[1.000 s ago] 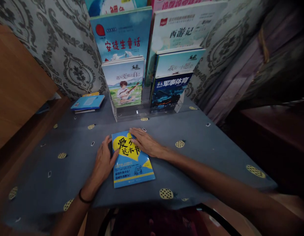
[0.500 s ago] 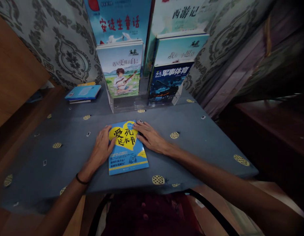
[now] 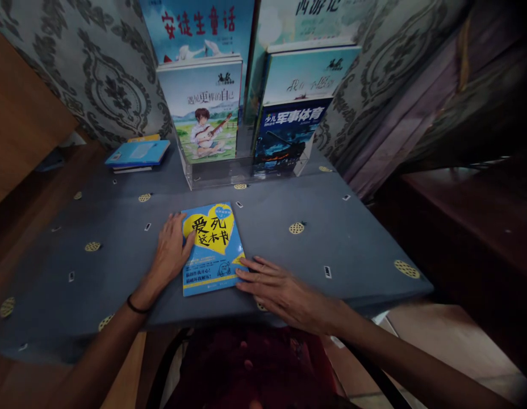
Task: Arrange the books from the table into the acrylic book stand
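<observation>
A blue book (image 3: 210, 262) with a yellow heart on its cover lies closed and flat near the table's front edge. My left hand (image 3: 172, 247) rests along the book's left side, thumb over the cover and the other fingers stretched out beside it. At the lower right corner of the book is my right hand (image 3: 278, 287), its fingers extended and their tips touching the edge there. Neither hand is wrapped round the book.
A clear acrylic stand (image 3: 242, 173) holds several upright books, among them one with a guitar player (image 3: 208, 125) and a dark blue one (image 3: 289, 133). A small stack of books (image 3: 138, 153) lies at the back left. A grey patterned cloth (image 3: 327, 238) covers the table.
My right hand has slid from the book's upper right edge down to its lower right corner. My left hand stays at the left side. The view has shifted slightly.
</observation>
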A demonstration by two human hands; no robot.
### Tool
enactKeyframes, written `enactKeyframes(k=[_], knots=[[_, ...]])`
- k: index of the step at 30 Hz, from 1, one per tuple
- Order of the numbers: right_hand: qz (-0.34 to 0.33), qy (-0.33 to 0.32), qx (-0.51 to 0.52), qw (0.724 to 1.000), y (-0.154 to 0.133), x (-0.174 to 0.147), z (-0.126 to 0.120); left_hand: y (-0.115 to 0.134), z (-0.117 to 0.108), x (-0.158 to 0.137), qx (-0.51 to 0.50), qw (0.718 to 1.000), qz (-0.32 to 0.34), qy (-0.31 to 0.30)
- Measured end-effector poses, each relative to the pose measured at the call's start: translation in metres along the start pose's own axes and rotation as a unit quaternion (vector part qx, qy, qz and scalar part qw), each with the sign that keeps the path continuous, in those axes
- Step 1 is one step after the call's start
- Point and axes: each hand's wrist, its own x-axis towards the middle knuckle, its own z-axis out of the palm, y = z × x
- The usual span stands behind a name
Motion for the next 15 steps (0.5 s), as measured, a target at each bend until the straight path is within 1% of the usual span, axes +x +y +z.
enactKeyframes(k=[2, 4, 6, 8, 10, 11, 13, 15], knots=[[0.006, 0.013, -0.005, 1.0, -0.003, -0.004, 0.0, 0.001, 0.001, -0.001, 0.004, 1.0, -0.007, 0.006], [0.039, 0.041, -0.015, 0.998, -0.003, -0.004, 0.003, 0.002, -0.001, -0.001, -0.014, 1.0, -0.009, 0.005], [0.072, 0.061, -0.025, 0.995, 0.0, -0.001, 0.007, 0.003, -0.004, 0.001, -0.056, 0.998, -0.021, -0.002], [0.086, 0.062, -0.028, 0.994, 0.004, 0.003, 0.01, 0.004, -0.008, 0.004, -0.133, 0.99, -0.046, -0.012], [0.09, 0.062, -0.026, 0.994, 0.007, 0.007, 0.012, 0.004, -0.012, 0.006, -0.239, 0.968, -0.079, -0.016], [0.093, 0.066, -0.024, 0.993, 0.008, 0.009, 0.013, 0.005, -0.012, 0.007, -0.295, 0.95, -0.1, -0.018], [0.101, 0.081, -0.017, 0.991, 0.007, 0.011, 0.013, 0.007, -0.012, 0.008, -0.394, 0.907, -0.148, -0.018], [0.102, 0.092, -0.009, 0.99, 0.006, 0.012, 0.012, 0.012, -0.01, 0.01, -0.46, 0.866, -0.195, -0.003]])
